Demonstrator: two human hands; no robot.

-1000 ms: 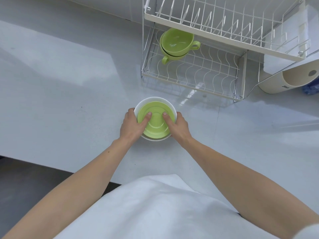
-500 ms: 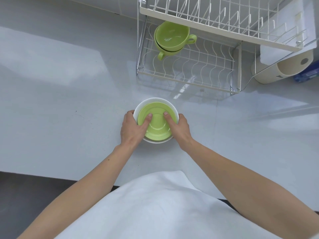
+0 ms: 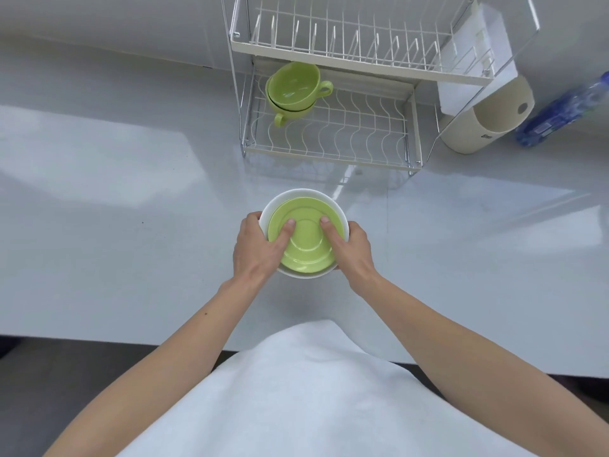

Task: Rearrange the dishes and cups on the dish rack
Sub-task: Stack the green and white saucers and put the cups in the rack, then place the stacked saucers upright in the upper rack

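From the head view, the dish rack (image 3: 329, 103) stands at the back of a pale grey counter (image 3: 115, 209), and everything else is placed from it. On the rack's lower wire shelf (image 3: 346, 136), at its left end, two green cups (image 3: 293, 87) sit nested one inside the other, the upper one's handle pointing right and the lower one's handle pointing toward the person. The upper shelf (image 3: 346, 44) shows bare slotted dividers. In front of the rack, near its front edge but apart from it, is a stack of dishes: a green saucer (image 3: 304, 237) lying inside a white bowl (image 3: 341, 214). The left hand (image 3: 255, 250) grips the stack's left side, thumb laid flat on the saucer and the other fingers curled round the outside of the bowl's rim. The right hand (image 3: 352, 249) mirrors it on the right side, thumb pressed onto the saucer, remaining fingers wrapped under the bowl's edge. Whether the stack rests on the counter or is lifted clear cannot be told. Just right of the rack stands a beige cylindrical container (image 3: 484, 123), and farther right lies a blue bottle (image 3: 560, 110). A white garment (image 3: 296, 390) fills the bottom of the frame.
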